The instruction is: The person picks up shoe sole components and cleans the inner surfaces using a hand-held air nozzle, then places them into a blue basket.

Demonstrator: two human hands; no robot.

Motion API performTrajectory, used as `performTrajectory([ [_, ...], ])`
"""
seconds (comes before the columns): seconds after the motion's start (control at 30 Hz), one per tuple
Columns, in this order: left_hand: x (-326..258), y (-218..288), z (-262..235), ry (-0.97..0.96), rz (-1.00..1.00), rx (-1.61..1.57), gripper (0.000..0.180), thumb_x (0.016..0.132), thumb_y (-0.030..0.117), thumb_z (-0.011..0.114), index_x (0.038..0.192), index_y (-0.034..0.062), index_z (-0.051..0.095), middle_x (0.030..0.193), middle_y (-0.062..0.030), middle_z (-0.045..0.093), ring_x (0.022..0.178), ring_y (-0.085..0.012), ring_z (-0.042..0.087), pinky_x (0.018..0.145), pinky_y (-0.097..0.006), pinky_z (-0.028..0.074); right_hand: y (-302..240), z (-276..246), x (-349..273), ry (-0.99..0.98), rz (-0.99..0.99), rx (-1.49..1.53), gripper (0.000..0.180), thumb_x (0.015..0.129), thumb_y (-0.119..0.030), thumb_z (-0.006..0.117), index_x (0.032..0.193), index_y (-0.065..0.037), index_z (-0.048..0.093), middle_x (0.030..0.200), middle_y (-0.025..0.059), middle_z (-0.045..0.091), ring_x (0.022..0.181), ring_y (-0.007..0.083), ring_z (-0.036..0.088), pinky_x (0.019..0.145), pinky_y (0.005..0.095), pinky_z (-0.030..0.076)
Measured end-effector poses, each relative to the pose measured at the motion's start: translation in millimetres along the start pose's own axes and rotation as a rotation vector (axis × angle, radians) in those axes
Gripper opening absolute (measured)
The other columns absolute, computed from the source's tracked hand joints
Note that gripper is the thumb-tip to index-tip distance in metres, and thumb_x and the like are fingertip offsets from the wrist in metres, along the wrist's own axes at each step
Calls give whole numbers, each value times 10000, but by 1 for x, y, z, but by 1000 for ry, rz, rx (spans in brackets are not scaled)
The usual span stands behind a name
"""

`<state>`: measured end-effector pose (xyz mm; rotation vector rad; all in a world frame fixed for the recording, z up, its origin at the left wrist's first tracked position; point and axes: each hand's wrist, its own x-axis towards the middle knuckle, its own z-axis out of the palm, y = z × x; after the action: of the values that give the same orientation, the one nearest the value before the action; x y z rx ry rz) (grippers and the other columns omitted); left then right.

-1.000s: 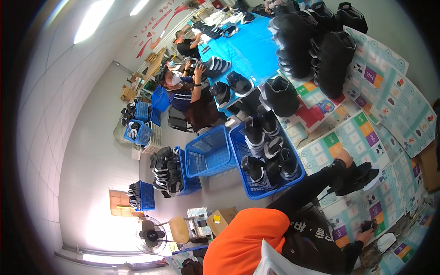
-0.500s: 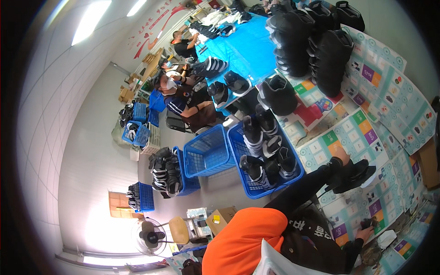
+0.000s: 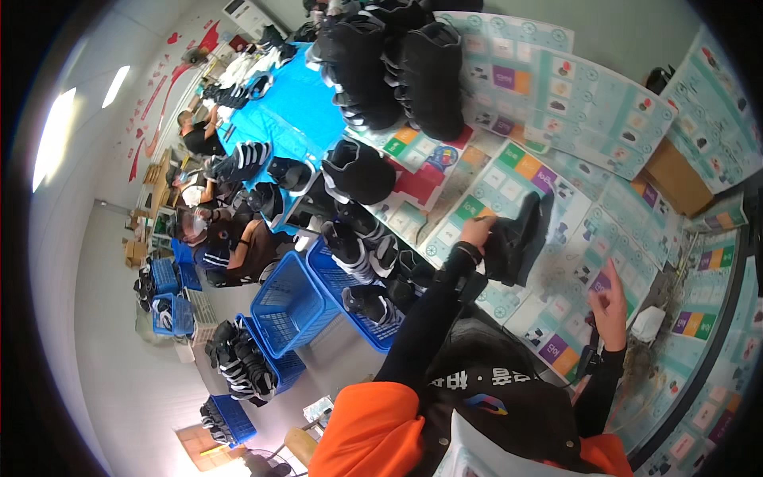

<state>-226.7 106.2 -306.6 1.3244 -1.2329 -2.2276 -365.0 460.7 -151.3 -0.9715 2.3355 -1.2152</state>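
1. Against the view half a second back, the whole scene has swung: the blue crates that lay near the middle now sit at about 8 o'clock, and the desk point(image 3: 509, 183) with its printed sheets fills the upper right.
2. My left hand point(image 3: 477, 232) has stayed on the black boot point(image 3: 520, 238); my grip is closed round its near end, and the boot lies on the desk just right of centre.
3. My right hand point(image 3: 610, 306) has moved up from the lower right edge to about 4 o'clock; its grip holds nothing, fingers loosely curled with one pointing up, hovering over the desk.
4. The printed sheets point(image 3: 572, 87) cover the desk from 12 to 4 o'clock: pale teal-and-white rectangles ruled into grids, with small squares of purple, orange, green and yellow and small pictures.
5. A brown cardboard piece point(image 3: 675, 175) lies among them at 2 o'clock.
6. A heap of black boots point(image 3: 397, 63) is stacked at 12 o'clock, beside a blue cloth point(image 3: 294, 119).
7. An empty blue crate point(image 3: 290, 306) stands at 8 o'clock; another crate point(image 3: 366, 294) beside it holds black-and-white shoes.
8. Other people sit at 9 o'clock.
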Motion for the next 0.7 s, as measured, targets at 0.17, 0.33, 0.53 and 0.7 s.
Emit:
performTrajectory([
  [0.17, -4, 0, -7, 54, 32, -30, 345, 924, 264, 672, 1063, -48, 724, 870, -125, 707, 683, -211, 654, 581, -379, 512, -154, 18, 5, -218, -537, -537, 695, 879, 14, 658, 1523, -96, 423, 1316, 109, 617, 819, 138, 655, 687, 296, 509],
  [0.33, -14, 3, 1, 76, 69, -63, 354, 902, 244, 698, 1059, -73, 713, 878, -131, 697, 710, -226, 649, 629, -384, 520, -109, 34, 25, -462, -20, 932, 641, 917, -73, 617, 1511, -21, 382, 882, 105, 709, 966, 164, 670, 1040, 373, 424],
  [0.53, -23, 8, -17, 152, 33, 36, 379, 900, 283, 735, 1039, -68, 703, 936, -142, 709, 763, -251, 681, 668, -406, 552, -64, 77, 29, -260, -241, -293, 423, 902, -135, 660, 1310, -50, 582, 1268, 146, 604, 1253, 347, 524, 1203, 554, 231],
  [0.7, -30, 9, -19, 170, 89, -15, 399, 904, 302, 740, 1043, -69, 693, 900, -143, 692, 753, -243, 669, 644, -395, 541, -37, 74, 28, -198, -219, -352, 360, 927, -144, 636, 1267, -38, 592, 1262, 145, 615, 1243, 337, 538, 1192, 532, 267],
])
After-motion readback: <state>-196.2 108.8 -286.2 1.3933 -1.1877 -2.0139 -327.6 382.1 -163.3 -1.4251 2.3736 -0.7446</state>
